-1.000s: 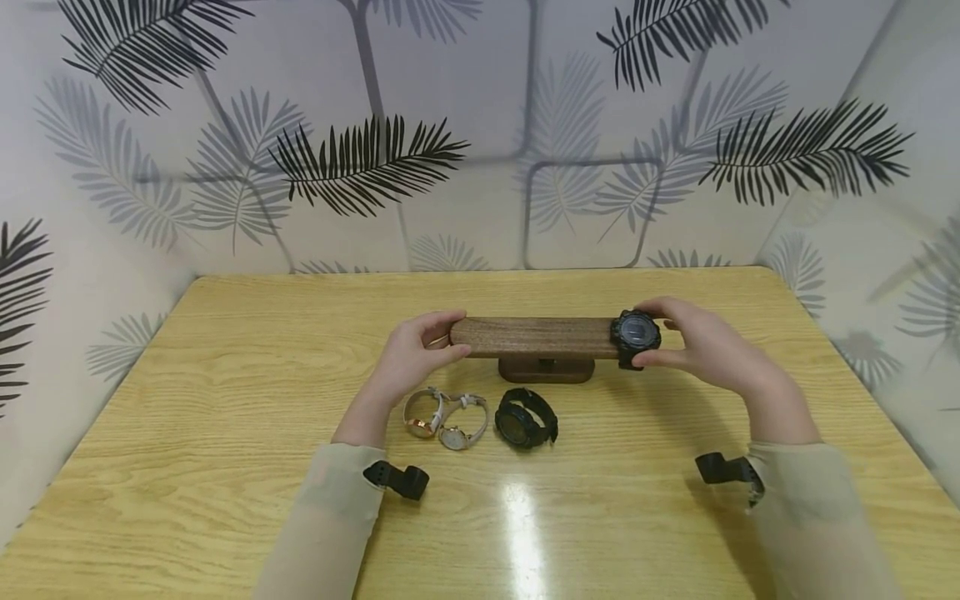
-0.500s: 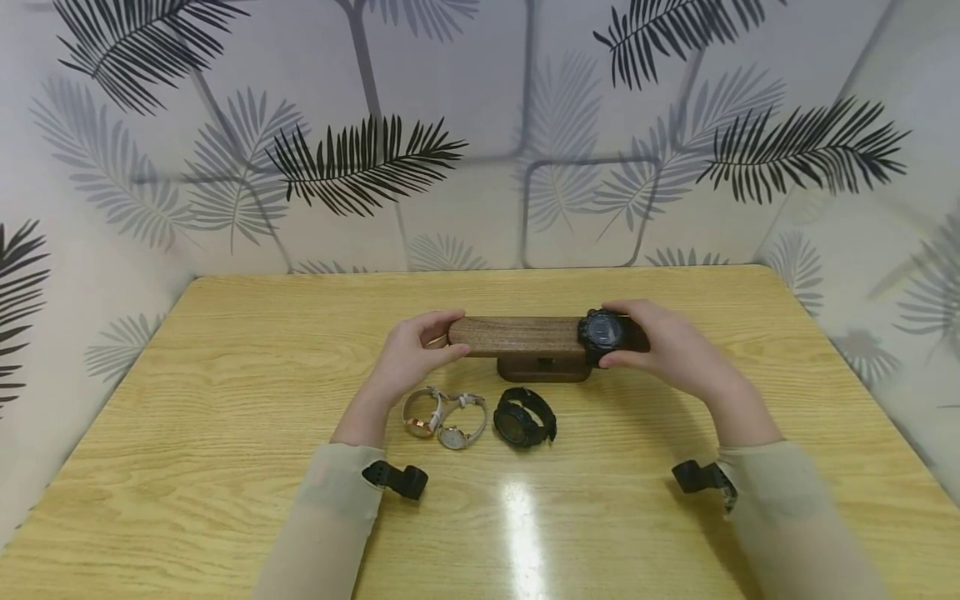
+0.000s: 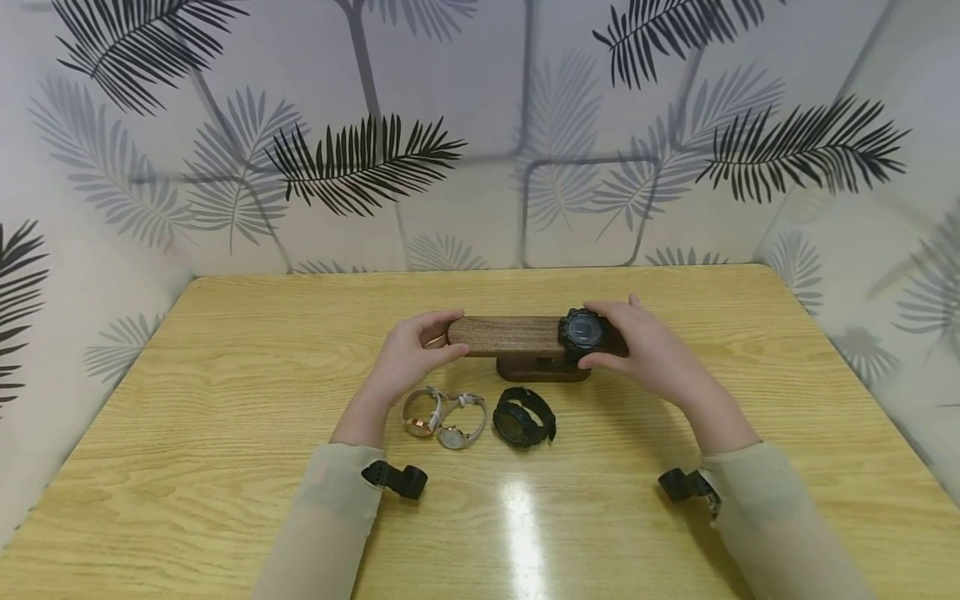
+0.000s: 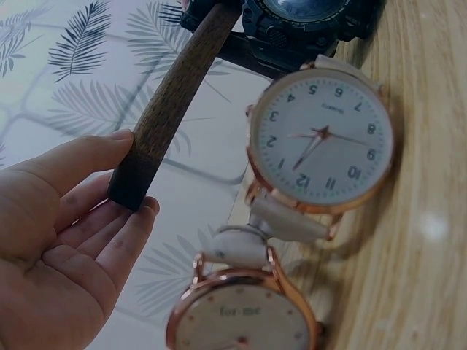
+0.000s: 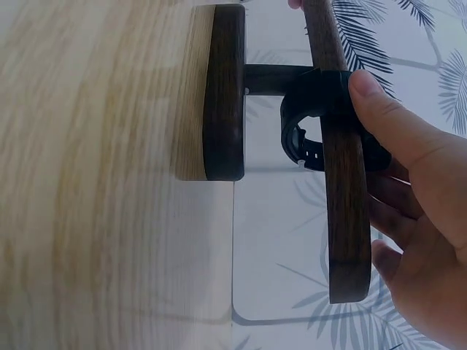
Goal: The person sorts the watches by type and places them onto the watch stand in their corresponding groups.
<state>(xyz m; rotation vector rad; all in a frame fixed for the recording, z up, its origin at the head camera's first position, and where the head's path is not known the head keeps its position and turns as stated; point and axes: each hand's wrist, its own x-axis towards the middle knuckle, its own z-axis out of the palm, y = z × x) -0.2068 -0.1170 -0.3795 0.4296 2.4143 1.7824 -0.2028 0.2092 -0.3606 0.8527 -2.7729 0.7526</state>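
A dark wooden watch stand has a long horizontal bar (image 3: 510, 335) on a short post (image 5: 273, 79) over a flat base (image 5: 225, 95). Thumb and fingers of my left hand (image 3: 408, 354) hold the bar's left end. A black digital watch (image 3: 582, 331) is looped round the bar, right of its middle. My right hand (image 3: 652, 350) grips this watch, thumb at the near side and fingers behind. In the right wrist view its strap (image 5: 293, 120) hangs below the bar in a closed loop, and the bar's right end (image 5: 349, 277) sticks out past it.
Two white-strapped watches with rose-gold cases, one left (image 3: 418, 427) and one right (image 3: 452, 437), lie on the wooden table (image 3: 247, 417) before the stand. Another black watch (image 3: 513, 425) lies beside them. A leaf-patterned wall covering (image 3: 465, 208) rises behind the table.
My right hand has slid the black watch leftward along the bar, from its right end toward the middle. My left hand has stayed at the left end.
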